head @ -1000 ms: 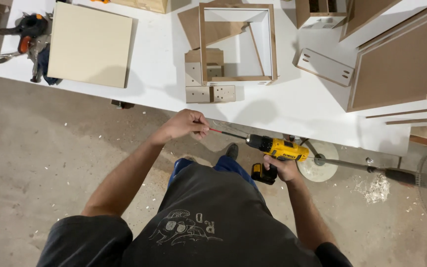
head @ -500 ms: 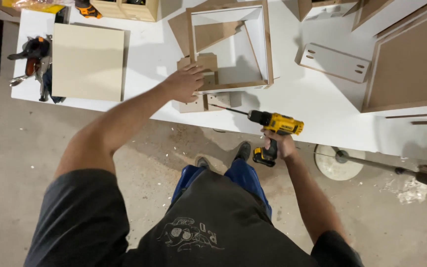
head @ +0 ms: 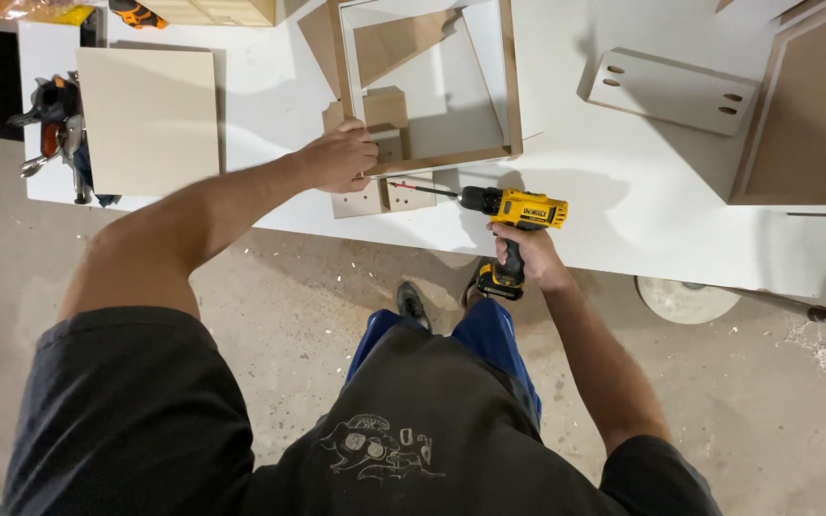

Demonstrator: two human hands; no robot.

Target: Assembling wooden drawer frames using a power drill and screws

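Observation:
My right hand point(head: 528, 256) grips the handle of a yellow and black cordless drill point(head: 513, 215), its bit pointing left at small wooden blocks point(head: 384, 196) on the white table's front edge. My left hand point(head: 341, 158) rests on the near corner of an open square wooden frame point(head: 442, 158) and on the blocks beside it. The drill bit tip is just right of the blocks, close to my left hand.
A square beige panel point(head: 150, 119) lies at the left of the white table point(head: 604, 182), with clamps point(head: 54, 129) past its left edge. A white slotted board point(head: 671, 91) and a large brown panel point(head: 810, 110) lie to the right. The concrete floor holds sawdust and a round base point(head: 685, 298).
My left hand let go of the drill's bit and reached forward onto the frame and blocks. The drill rose from below the table edge to table height, pointing at the blocks.

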